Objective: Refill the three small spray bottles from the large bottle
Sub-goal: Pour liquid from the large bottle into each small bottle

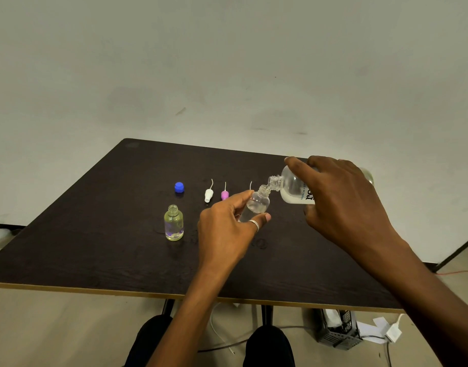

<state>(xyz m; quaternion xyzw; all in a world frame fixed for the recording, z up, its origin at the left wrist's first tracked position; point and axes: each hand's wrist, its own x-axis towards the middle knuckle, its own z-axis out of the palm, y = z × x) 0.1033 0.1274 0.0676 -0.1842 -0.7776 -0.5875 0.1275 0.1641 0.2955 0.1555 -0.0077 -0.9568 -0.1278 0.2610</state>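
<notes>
My right hand (344, 200) grips the large clear bottle (293, 188), tipped on its side with its open neck at the mouth of a small clear bottle (256, 205). My left hand (227, 231) holds that small bottle tilted above the table. A second small bottle (174, 225), yellowish and uncapped, stands upright to the left with liquid in it. A third small bottle is not visible. Behind lie a white spray head (208, 194), a pink spray head (224, 194) and the tube of another (251, 185), mostly hidden by my fingers.
A blue cap (179, 187) sits at the back left of the dark wooden table (95, 234). A wall stands right behind the table. Below the front edge are my knees, cables, a white plug (393, 335) and a dark box (336, 329) on the floor.
</notes>
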